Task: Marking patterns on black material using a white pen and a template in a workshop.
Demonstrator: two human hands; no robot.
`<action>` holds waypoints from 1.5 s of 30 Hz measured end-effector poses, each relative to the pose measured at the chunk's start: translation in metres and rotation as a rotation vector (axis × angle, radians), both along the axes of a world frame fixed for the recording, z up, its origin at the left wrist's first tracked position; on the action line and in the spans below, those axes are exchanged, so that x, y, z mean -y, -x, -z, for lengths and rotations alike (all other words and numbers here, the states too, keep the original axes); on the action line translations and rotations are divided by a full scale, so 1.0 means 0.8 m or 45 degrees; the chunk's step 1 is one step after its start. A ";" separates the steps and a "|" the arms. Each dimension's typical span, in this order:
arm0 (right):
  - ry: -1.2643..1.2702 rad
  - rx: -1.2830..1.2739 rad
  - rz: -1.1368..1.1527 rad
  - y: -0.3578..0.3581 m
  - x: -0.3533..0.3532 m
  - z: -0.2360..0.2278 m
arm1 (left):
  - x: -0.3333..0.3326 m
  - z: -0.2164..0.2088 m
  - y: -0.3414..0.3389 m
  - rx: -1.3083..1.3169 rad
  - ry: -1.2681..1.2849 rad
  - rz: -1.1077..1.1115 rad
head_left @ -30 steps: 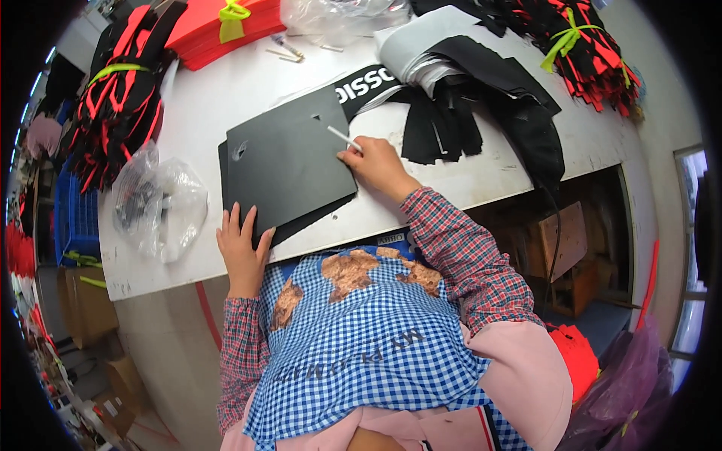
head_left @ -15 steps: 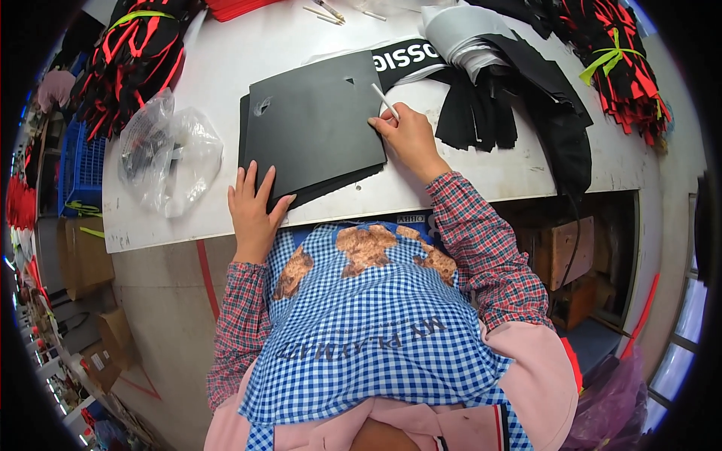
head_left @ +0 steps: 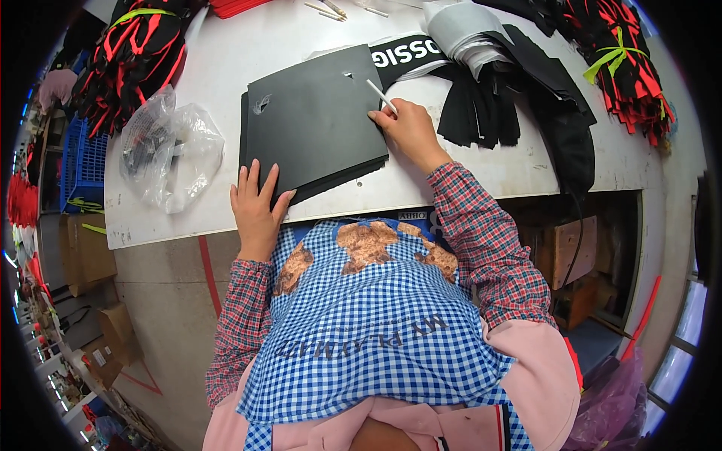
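Note:
A dark grey, flat template sheet (head_left: pixel 316 113) lies on a stack of black fabric pieces (head_left: pixel 342 177), whose edges show along its left and near sides. There is a small notch-like cutout near its upper right and a scuffed, pale patch at its left. My left hand (head_left: pixel 257 207) rests open at the near left corner, its fingertips on the sheet and stack. A slim white marking stick (head_left: pixel 380 95) is held in my right hand (head_left: pixel 412 131), at the sheet's right edge. That stick's upper end overlaps the sheet in the view; whether it touches I cannot tell.
A crumpled clear plastic bag (head_left: pixel 171 150) lies left on the white table (head_left: pixel 173 229). Black strips (head_left: pixel 477 113) and a pale roll (head_left: pixel 466 34) are to the right. Tied black-and-red bundles (head_left: pixel 624 83) occupy the far corners. Several white sticks (head_left: pixel 325 11) lie at the back.
My right hand and the white stick have shifted slightly up and left along the sheet's right edge. The left hand stays at the near left corner.

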State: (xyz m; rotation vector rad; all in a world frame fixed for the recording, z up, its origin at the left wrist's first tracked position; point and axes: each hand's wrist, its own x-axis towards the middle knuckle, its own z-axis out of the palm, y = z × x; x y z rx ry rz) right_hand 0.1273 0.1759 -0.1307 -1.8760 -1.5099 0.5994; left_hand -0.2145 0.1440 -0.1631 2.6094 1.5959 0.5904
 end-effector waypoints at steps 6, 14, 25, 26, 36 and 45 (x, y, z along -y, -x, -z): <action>0.038 -0.022 -0.045 -0.010 -0.005 0.011 | 0.001 -0.001 0.000 -0.009 -0.014 -0.004; 0.073 -0.048 -0.090 -0.015 -0.006 0.014 | 0.003 -0.004 0.001 -0.005 0.032 -0.006; 0.137 -0.119 -0.117 -0.020 -0.004 0.012 | -0.008 -0.027 -0.002 -0.061 0.107 0.018; 0.134 -0.119 -0.109 -0.020 -0.004 0.012 | -0.017 -0.026 -0.004 -0.004 0.098 -0.004; 0.181 -0.102 -0.110 -0.020 -0.005 0.008 | -0.082 -0.018 -0.041 -0.031 0.064 0.002; 0.038 -0.279 0.014 -0.029 -0.011 0.010 | -0.082 -0.012 -0.043 -0.039 0.072 0.036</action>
